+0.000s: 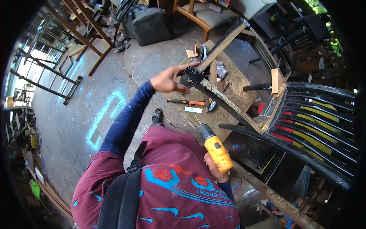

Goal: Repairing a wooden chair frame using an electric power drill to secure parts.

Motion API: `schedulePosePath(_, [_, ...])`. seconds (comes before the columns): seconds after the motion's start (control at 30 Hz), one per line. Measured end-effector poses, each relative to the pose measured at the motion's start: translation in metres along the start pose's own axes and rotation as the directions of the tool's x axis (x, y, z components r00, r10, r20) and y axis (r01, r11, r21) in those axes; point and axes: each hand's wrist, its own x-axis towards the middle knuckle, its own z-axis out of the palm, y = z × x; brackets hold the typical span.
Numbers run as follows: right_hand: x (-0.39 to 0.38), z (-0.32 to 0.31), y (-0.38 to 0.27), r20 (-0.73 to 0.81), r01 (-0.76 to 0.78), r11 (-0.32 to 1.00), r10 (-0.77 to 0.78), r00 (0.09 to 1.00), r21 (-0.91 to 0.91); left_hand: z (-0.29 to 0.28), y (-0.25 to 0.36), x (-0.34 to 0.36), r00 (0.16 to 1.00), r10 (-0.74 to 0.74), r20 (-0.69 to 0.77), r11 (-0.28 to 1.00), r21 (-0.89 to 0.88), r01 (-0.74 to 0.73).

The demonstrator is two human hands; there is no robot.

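Note:
My left hand (pixel 171 79) grips the black corner end (pixel 191 76) of an overturned black chair's wooden seat frame (pixel 223 99); its slatted back (pixel 316 126) extends to the right. A small wooden block (pixel 276 81) sits at the frame's far corner. My right hand (pixel 215 170) holds a yellow cordless drill (pixel 217 150), its bit pointing up toward the frame, below it and apart from it. On the rough plywood board (pixel 244 82) beneath lie an orange-handled hammer (pixel 194 102), a small white strip (pixel 193 109), other tools and crumpled white material (pixel 222 69).
A black bulky seat (pixel 146 26) and a wooden chair with pale cushion (pixel 204 19) stand behind. Wooden frames (pixel 95 42) and a black metal frame (pixel 65 87) are at left. A long pole (pixel 263 191) crosses lower right. Blue paint outlines (pixel 106 114) mark the concrete floor.

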Motion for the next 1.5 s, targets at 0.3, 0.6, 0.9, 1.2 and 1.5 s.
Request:
schedulePosePath(0.3, [0.031,-0.039,-0.153,0.129,-0.259,0.925,0.231,0.964,0.278,-0.045,0.012,0.147,0.994,-0.099,-0.055,0.995,0.002,0.099])
schedulePosePath(0.6, [0.054,-0.050,-0.161,0.078,-0.195,0.926,0.179,0.981,0.322,0.003,-0.018,0.204,0.948,-0.314,-0.047,0.949,-0.001,0.315])
schedulePosePath(0.9, [0.065,-0.080,-0.162,0.198,-0.235,0.932,0.185,0.963,0.275,0.003,-0.031,0.202,0.976,-0.220,0.000,0.975,0.035,0.219])
schedulePosePath(1.2, [0.075,-0.095,-0.174,0.271,-0.117,0.992,0.123,0.955,-0.037,0.006,-0.009,0.197,0.932,-0.357,-0.064,0.930,-0.121,0.348])
schedulePosePath(1.5, [0.107,-0.105,-0.246,0.235,-0.375,0.927,0.367,0.900,-0.013,0.009,-0.017,0.198,0.938,-0.327,-0.116,0.942,-0.115,0.314])
